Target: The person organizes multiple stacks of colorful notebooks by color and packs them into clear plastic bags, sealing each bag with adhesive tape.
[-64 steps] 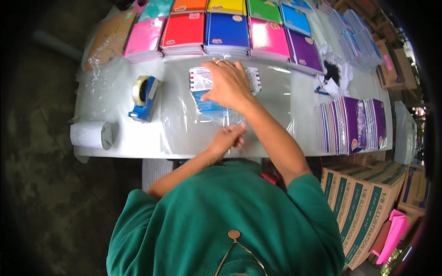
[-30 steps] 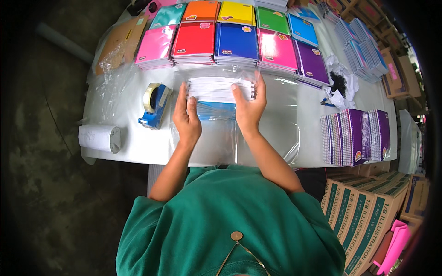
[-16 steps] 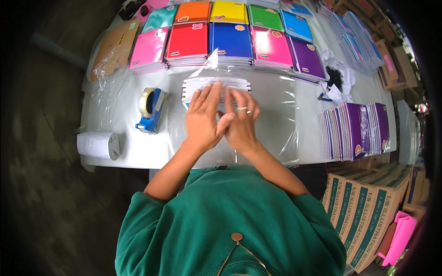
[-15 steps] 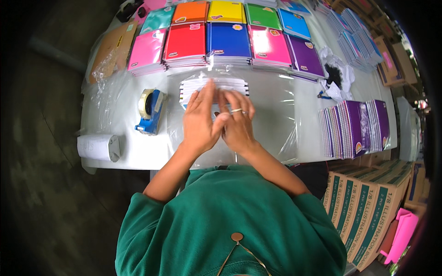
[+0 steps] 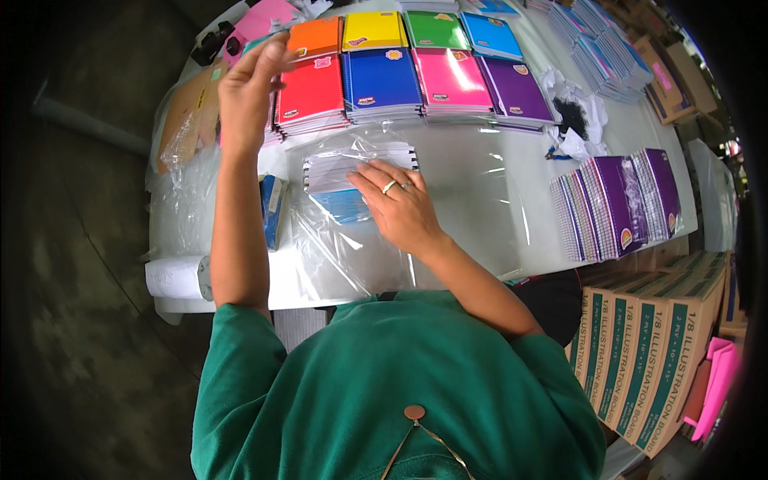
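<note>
A small stack of notebooks [image 5: 340, 208] lies on clear plastic film [image 5: 456, 200] in front of me. Its white page edges and blue cover show through the film. My right hand [image 5: 396, 200], with a ring on it, rests flat on the stack with its fingers stretched. Farther out to the left, my left hand [image 5: 250, 92] is raised over the pink and teal notebooks beside the orange notebook [image 5: 314, 38] and the red notebook [image 5: 310, 90]. Its thumb and fingers look apart, and I see nothing held. That hand and forearm hide much of the notebooks there.
A blue tape dispenser [image 5: 274, 212] is partly behind my left forearm. Purple spiral notebooks [image 5: 612, 204] stand at the right, near crumpled white paper [image 5: 592, 120]. A brown cardboard piece [image 5: 188, 112] and a white roll [image 5: 178, 278] lie left. Cardboard boxes [image 5: 648, 352] stand lower right.
My left hand has left the wrapped stack and swung far out to the upper left. My right hand stays on the stack, now flatter. More of the blue cover shows.
</note>
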Available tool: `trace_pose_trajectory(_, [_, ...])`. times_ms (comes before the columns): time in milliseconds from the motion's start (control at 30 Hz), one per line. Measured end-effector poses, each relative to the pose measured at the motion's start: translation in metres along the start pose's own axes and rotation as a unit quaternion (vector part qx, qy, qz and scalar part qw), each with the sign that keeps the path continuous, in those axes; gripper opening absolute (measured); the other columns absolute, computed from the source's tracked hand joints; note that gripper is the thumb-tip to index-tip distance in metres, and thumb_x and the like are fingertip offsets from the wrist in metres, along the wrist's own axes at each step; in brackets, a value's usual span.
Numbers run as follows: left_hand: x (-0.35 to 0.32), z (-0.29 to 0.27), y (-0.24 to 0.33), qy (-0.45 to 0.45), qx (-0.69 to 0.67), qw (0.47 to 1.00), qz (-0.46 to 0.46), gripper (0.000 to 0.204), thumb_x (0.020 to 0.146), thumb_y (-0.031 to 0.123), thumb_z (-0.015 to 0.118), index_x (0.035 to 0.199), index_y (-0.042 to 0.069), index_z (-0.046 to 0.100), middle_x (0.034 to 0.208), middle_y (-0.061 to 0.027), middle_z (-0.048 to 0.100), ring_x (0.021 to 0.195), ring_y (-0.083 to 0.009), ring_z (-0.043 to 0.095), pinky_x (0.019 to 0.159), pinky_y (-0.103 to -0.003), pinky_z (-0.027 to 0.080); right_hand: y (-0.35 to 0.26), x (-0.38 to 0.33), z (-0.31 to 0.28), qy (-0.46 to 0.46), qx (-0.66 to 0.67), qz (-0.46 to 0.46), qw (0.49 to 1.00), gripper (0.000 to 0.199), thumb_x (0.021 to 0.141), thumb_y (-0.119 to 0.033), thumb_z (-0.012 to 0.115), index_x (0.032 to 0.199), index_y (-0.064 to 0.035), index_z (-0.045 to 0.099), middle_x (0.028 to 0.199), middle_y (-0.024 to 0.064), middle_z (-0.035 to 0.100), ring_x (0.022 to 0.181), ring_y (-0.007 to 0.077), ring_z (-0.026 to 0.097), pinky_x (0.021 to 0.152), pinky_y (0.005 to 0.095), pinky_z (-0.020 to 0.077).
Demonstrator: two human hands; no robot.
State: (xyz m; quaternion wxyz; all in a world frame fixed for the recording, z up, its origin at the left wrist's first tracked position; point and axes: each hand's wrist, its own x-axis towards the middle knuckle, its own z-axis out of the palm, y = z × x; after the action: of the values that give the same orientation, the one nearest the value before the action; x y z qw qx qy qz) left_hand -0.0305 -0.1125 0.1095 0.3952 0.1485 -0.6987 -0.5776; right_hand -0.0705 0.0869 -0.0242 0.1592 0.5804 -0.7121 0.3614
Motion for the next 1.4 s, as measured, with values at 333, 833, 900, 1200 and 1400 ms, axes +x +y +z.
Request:
trace_pose_trajectory(333, [-0.123, 0.021, -0.064, -0.123, 0.302, 0.922, 0.208, 0.017, 0.074, -0.003, 0.065, 0.088, 0.005, 0.069, 0.091, -0.0105, 0.068, 0.090, -0.0245, 0.065, 0.084, -0.036, 0.051, -0.009, 0.013, 0.012, 0.308, 0.252, 0.145, 0.906, 0.043, 0.068, 0.008, 0.066, 0.108, -0.0093, 0.061, 0.114, 0.0075, 0.059, 0.113, 0.0240, 0.051, 0.093, 0.0366, 0.0393])
trace_pose_trajectory(833, [-0.191, -0.188, -0.115, 0.108, 0.330, 0.862, -0.369, 0.045, 0.089, 0.032, 0.052, 0.121, 0.000, 0.050, 0.103, -0.0119, 0.058, 0.071, -0.0182, 0.050, 0.062, -0.032, 0.044, 0.012, -0.012, 0.023, 0.165, 0.106, -0.011, 0.980, 0.016, 0.064, 0.000, 0.072, 0.069, -0.0121, 0.063, 0.090, -0.0013, 0.066, 0.093, 0.0163, 0.060, 0.080, 0.0286, 0.0408])
trace_pose_trajectory(900, [-0.177, -0.185, -0.107, 0.043, 0.215, 0.839, -0.498, 0.050, 0.088, 0.042, 0.047, 0.121, 0.004, 0.052, 0.100, -0.0068, 0.057, 0.070, -0.0140, 0.047, 0.059, -0.026, 0.039, 0.014, -0.013, 0.022, 0.160, 0.090, -0.010, 0.983, 0.017, 0.064, 0.000, 0.073, 0.069, -0.0124, 0.062, 0.090, -0.0010, 0.067, 0.093, 0.0165, 0.060, 0.080, 0.0284, 0.0401])
trace_pose_trajectory(1200, [-0.194, -0.225, -0.136, -0.034, 0.005, 0.881, -0.472, 0.035, 0.080, 0.040, 0.064, 0.096, 0.009, 0.064, 0.108, -0.0054, 0.056, 0.094, -0.0171, 0.052, 0.085, -0.032, 0.043, 0.013, -0.012, 0.022, 0.138, 0.088, -0.018, 0.986, 0.020, 0.064, 0.001, 0.074, 0.070, -0.0132, 0.062, 0.091, 0.0001, 0.067, 0.093, 0.0179, 0.061, 0.081, 0.0290, 0.0396])
trace_pose_trajectory(1400, [-0.279, -0.243, -0.133, 0.011, -0.113, 0.884, -0.453, 0.012, 0.082, 0.017, 0.062, 0.074, 0.010, 0.064, 0.118, -0.0163, 0.054, 0.110, -0.0294, 0.051, 0.094, -0.041, 0.040, 0.012, -0.014, 0.020, 0.138, 0.091, -0.001, 0.986, 0.020, 0.064, 0.001, 0.074, 0.069, -0.0129, 0.060, 0.091, 0.0002, 0.066, 0.094, 0.0183, 0.060, 0.082, 0.0300, 0.0391])
